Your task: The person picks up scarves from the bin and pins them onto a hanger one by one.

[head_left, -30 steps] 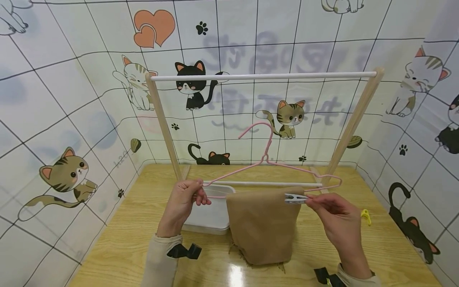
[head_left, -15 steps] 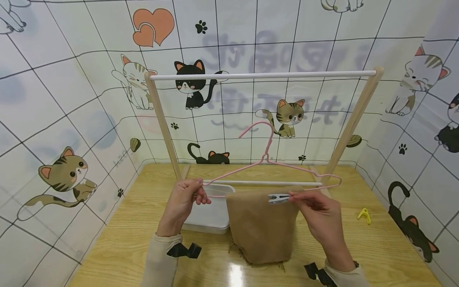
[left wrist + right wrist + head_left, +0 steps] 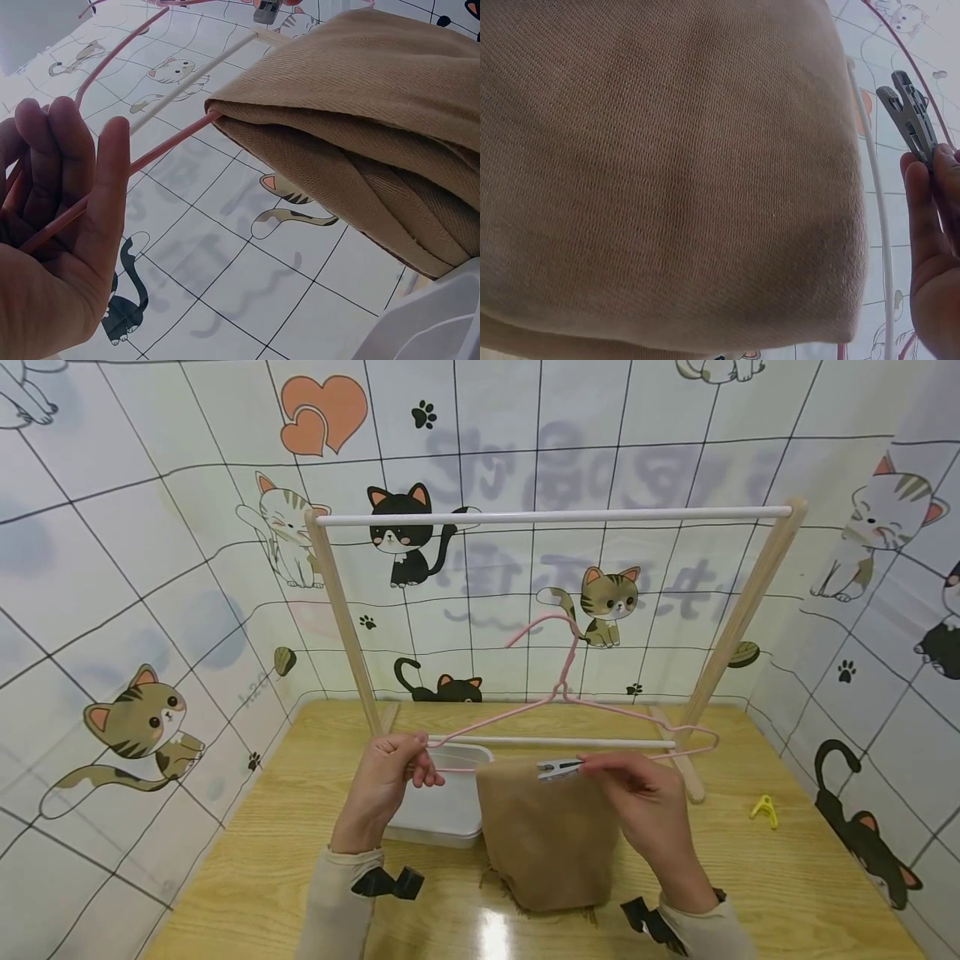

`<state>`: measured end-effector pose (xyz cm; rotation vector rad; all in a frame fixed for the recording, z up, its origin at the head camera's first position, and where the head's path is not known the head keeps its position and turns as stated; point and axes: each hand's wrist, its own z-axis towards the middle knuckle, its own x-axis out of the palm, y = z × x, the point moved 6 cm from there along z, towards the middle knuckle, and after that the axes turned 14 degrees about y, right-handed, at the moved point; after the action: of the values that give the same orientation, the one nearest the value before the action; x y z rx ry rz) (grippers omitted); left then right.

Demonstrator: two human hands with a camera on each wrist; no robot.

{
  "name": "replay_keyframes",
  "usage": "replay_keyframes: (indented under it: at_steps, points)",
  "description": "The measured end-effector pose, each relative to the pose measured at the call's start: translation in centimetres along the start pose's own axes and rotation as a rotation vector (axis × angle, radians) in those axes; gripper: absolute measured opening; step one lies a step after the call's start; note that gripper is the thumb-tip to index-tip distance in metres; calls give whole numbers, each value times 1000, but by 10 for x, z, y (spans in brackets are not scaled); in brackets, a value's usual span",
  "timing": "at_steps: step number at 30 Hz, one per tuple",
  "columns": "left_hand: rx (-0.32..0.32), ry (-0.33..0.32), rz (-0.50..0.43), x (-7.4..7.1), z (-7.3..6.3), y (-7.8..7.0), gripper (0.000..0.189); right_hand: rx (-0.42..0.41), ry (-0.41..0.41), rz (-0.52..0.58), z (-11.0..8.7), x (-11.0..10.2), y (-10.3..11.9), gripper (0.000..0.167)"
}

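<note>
A pink wire hanger (image 3: 561,688) is held up over the table, its hook pointing upward. My left hand (image 3: 384,789) grips its left corner, and in the left wrist view the fingers curl around the wire. A brown cloth (image 3: 546,843) is draped folded over the hanger's lower bar, its frayed edge hanging down. My right hand (image 3: 647,806) pinches a grey clothespin (image 3: 557,768) by its handle end. In the head view the clothespin lies in front of the cloth's top edge; in the right wrist view the clothespin (image 3: 910,116) has its jaws parted, with nothing between them.
Behind the hands stands a wooden rack with a white top rail (image 3: 555,516). A white plastic tub (image 3: 435,817) sits behind and left of the cloth. One yellow clothespin (image 3: 765,810) lies on the table's right side (image 3: 810,885).
My right hand has moved left with the grey clothespin, from the cloth's right corner toward the middle of its top edge. The hanger has shifted very slightly; my left hand keeps its grip.
</note>
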<state>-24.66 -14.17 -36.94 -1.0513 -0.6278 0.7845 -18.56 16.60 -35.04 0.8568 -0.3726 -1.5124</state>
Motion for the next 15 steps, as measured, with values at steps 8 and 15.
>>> replay_keyframes:
  at_steps: [8,15]
  points:
    - [19,28,-5,2,0,1,46,-102,22,-5,7,12,2,34]
    - [12,27,-3,2,1,1,46,-143,43,-62,15,21,6,34]
